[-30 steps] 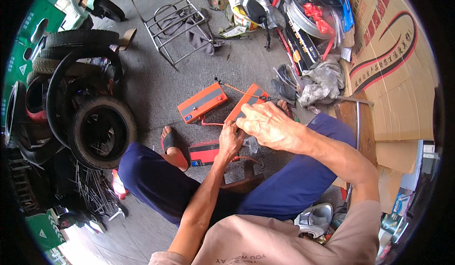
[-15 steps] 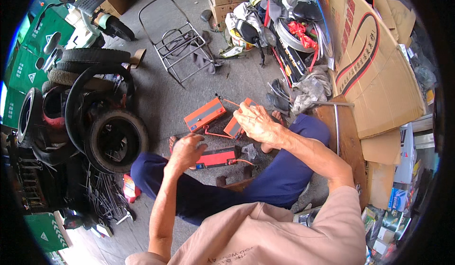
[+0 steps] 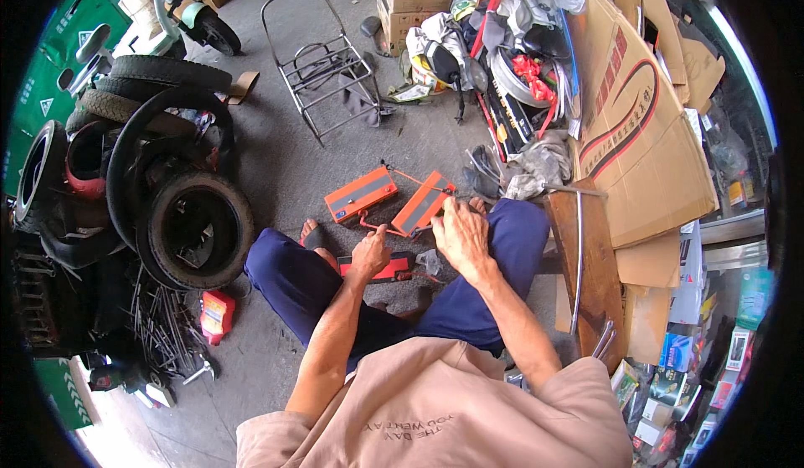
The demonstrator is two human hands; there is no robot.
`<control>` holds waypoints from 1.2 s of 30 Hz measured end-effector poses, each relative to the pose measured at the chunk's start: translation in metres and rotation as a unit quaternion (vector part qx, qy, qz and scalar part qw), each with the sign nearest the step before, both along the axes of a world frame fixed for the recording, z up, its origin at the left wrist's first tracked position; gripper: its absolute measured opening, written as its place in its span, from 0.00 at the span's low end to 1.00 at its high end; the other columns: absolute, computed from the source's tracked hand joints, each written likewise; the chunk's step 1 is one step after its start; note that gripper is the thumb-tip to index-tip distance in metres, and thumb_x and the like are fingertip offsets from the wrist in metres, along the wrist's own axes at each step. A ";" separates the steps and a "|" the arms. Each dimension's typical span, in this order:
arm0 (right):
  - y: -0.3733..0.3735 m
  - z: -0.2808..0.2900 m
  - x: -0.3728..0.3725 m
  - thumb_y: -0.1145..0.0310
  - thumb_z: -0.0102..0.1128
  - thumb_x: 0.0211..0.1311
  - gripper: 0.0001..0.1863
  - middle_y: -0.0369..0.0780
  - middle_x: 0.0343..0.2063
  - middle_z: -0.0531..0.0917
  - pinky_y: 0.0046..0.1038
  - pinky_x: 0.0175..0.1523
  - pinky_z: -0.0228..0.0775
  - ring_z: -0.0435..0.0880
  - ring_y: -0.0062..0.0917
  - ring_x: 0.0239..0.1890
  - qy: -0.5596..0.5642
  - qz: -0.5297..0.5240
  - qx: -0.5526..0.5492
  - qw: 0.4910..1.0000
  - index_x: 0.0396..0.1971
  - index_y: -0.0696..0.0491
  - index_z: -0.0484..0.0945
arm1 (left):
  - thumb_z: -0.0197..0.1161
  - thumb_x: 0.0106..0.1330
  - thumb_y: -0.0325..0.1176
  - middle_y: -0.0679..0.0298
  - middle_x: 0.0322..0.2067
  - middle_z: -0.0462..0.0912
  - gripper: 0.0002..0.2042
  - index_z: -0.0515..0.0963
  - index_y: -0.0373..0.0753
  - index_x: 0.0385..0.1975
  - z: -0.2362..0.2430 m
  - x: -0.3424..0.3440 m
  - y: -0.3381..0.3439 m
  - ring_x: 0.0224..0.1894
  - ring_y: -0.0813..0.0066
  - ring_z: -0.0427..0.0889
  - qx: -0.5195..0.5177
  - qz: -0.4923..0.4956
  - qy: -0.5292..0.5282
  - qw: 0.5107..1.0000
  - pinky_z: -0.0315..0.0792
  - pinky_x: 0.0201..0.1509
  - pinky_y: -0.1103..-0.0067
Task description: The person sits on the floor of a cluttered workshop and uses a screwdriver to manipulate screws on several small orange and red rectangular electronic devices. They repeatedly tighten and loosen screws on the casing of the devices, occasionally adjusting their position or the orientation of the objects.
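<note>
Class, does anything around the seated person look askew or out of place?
The metal rack lies slanted on the floor, a dark cloth crumpled partly under it, as if dropped there. Ahead of the left hand, two orange batteries sit askew to each other.

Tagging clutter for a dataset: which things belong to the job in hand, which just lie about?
Apparently in the job, by the hands:
- left orange battery
- right orange battery
- red battery
- red lead

Apparently just lying about:
- tyres
- rack
- hammer
- cardboard
- red bottle
</note>
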State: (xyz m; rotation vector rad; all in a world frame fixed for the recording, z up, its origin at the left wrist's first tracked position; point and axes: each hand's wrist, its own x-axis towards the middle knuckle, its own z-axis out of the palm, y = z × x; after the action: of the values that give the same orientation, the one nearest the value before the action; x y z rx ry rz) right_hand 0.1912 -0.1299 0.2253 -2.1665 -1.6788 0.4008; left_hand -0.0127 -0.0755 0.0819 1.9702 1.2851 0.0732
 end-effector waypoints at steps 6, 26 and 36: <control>-0.002 0.005 -0.008 0.62 0.68 0.59 0.20 0.56 0.41 0.80 0.51 0.50 0.72 0.80 0.54 0.45 0.032 0.011 0.052 0.998 0.43 0.58 0.72 | 0.64 0.60 0.34 0.39 0.51 0.80 0.31 0.65 0.35 0.65 -0.031 0.019 0.007 0.52 0.40 0.80 -0.049 0.082 -0.074 0.993 0.75 0.55 0.57; -0.014 0.000 -0.020 0.60 0.57 0.71 0.15 0.50 0.29 0.86 0.48 0.39 0.76 0.86 0.51 0.33 0.006 -0.082 -0.045 0.996 0.45 0.56 0.72 | 0.59 0.68 0.26 0.55 0.49 0.80 0.15 0.73 0.35 0.54 -0.078 0.037 0.004 0.54 0.56 0.79 -0.407 0.507 -0.481 0.588 0.72 0.61 0.54; 0.000 0.017 -0.029 0.63 0.63 0.63 0.19 0.54 0.39 0.83 0.51 0.38 0.76 0.85 0.52 0.41 -0.001 -0.057 -0.064 0.996 0.47 0.59 0.70 | 0.61 0.65 0.26 0.61 0.35 0.82 0.12 0.79 0.34 0.47 -0.079 0.028 0.001 0.34 0.70 0.83 -0.376 0.502 -0.475 0.617 0.82 0.39 0.71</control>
State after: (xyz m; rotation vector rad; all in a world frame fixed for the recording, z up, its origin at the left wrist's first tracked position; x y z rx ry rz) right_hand 0.1618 -0.1304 0.2425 -2.3426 -1.5604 0.4859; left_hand 0.0150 -0.0744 0.0028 0.1432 1.1518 0.8472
